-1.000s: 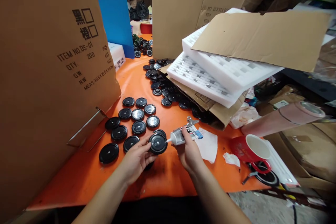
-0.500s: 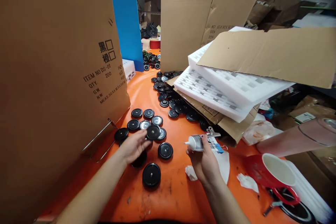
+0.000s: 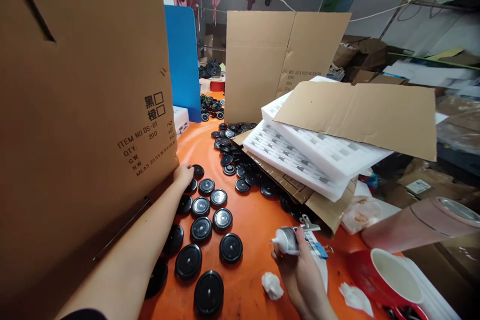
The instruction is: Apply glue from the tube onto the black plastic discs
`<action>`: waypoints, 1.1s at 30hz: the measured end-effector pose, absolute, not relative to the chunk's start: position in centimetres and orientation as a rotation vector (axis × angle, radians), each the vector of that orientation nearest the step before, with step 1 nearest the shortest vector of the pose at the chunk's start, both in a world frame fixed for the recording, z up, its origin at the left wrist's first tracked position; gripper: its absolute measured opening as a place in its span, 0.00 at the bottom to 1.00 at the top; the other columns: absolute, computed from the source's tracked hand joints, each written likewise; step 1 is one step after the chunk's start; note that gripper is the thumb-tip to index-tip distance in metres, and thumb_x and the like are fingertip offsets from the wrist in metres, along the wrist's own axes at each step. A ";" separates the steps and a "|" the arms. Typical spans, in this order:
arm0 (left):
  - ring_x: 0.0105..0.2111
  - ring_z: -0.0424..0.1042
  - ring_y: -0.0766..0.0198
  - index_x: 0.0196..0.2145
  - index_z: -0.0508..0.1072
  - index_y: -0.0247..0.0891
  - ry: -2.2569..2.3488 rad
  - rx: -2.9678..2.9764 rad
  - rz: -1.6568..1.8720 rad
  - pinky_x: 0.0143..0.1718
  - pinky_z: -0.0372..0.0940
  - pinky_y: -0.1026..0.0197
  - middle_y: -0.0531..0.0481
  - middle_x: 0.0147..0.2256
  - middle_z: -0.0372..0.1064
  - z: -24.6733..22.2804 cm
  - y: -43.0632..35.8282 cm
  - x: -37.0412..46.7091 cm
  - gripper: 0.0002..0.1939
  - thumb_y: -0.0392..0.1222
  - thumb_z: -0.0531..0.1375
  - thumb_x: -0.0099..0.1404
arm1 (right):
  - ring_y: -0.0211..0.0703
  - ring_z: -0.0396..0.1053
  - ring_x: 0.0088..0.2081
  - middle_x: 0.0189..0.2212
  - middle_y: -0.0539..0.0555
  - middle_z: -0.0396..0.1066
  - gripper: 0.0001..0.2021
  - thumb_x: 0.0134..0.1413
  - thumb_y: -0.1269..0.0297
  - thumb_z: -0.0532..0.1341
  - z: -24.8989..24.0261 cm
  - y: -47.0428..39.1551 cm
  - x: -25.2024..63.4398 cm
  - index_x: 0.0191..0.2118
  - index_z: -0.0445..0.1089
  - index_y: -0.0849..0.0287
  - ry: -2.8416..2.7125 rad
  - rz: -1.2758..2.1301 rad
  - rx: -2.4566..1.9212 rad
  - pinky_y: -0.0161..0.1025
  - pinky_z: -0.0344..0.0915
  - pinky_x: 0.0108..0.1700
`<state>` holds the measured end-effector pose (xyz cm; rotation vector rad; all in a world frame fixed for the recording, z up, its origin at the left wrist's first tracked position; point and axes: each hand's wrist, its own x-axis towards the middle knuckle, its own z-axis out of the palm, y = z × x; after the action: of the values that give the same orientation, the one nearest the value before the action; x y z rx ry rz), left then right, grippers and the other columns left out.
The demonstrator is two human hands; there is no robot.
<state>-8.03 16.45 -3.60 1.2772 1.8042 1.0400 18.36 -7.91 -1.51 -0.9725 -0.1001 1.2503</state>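
Observation:
My left hand (image 3: 183, 176) reaches along the carton on the left, its fingers closed at the edge of a black disc (image 3: 197, 171) low over the orange tabletop; part of the grip is hidden. Around my forearm lie several similar discs, such as one large black disc (image 3: 209, 293) with a small pin at its centre. My right hand (image 3: 300, 272) is wrapped round a small squeeze bottle (image 3: 288, 241) with a white nozzle, which points left. Just below the bottle sits a crumpled white tissue (image 3: 272, 285).
A tall cardboard carton (image 3: 86, 110) walls off the left side. White foam trays (image 3: 296, 155) under a cardboard flap (image 3: 360, 115) stand at the right, beside a heap of black discs (image 3: 228, 160). A red mug (image 3: 386, 277) and a pink flask (image 3: 420, 222) are at the lower right.
My left hand has moved away and to the left, carrying a black disc toward the far end of the disc group. The view has tilted up. My right hand still holds the bottle.

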 end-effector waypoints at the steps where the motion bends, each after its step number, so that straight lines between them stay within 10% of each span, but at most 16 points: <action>1: 0.47 0.66 0.56 0.47 0.67 0.35 1.837 1.346 1.009 0.48 0.62 0.47 0.44 0.49 0.64 -3.6 16.2 -8.3 0.17 0.45 0.56 0.62 | 0.36 0.63 0.21 0.22 0.46 0.67 0.11 0.48 0.55 0.63 -1.6 -7.9 18.4 0.32 0.64 0.55 -0.100 1.244 -0.968 0.35 0.63 0.24; 15: 0.45 0.67 0.58 0.45 0.68 0.35 1.470 1.900 0.542 0.46 0.63 0.48 0.44 0.46 0.66 -4.0 11.9 4.6 0.16 0.46 0.56 0.63 | 0.34 0.62 0.19 0.19 0.46 0.67 0.12 0.51 0.53 0.60 -1.5 -7.5 17.9 0.30 0.63 0.56 -0.053 1.348 -0.964 0.32 0.58 0.20; 26: 0.36 0.70 0.60 0.43 0.67 0.37 1.196 1.438 0.440 0.33 0.63 0.62 0.47 0.37 0.71 -3.8 4.5 4.7 0.18 0.46 0.60 0.56 | 0.35 0.63 0.20 0.20 0.46 0.67 0.14 0.48 0.53 0.63 -2.2 -8.0 18.4 0.31 0.65 0.58 -0.060 1.221 -0.970 0.32 0.59 0.20; 33: 0.30 0.68 0.67 0.40 0.69 0.39 0.899 0.634 0.537 0.27 0.60 0.67 0.49 0.34 0.71 -2.9 -5.5 1.6 0.25 0.61 0.45 0.62 | 0.37 0.68 0.27 0.25 0.47 0.70 0.15 0.44 0.51 0.64 -2.5 -7.6 15.3 0.32 0.68 0.58 -0.187 1.163 -1.032 0.33 0.66 0.30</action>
<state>1.64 -5.52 -2.88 0.6341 0.8993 0.5366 15.32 -7.58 -2.46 -1.0315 -0.1869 1.1633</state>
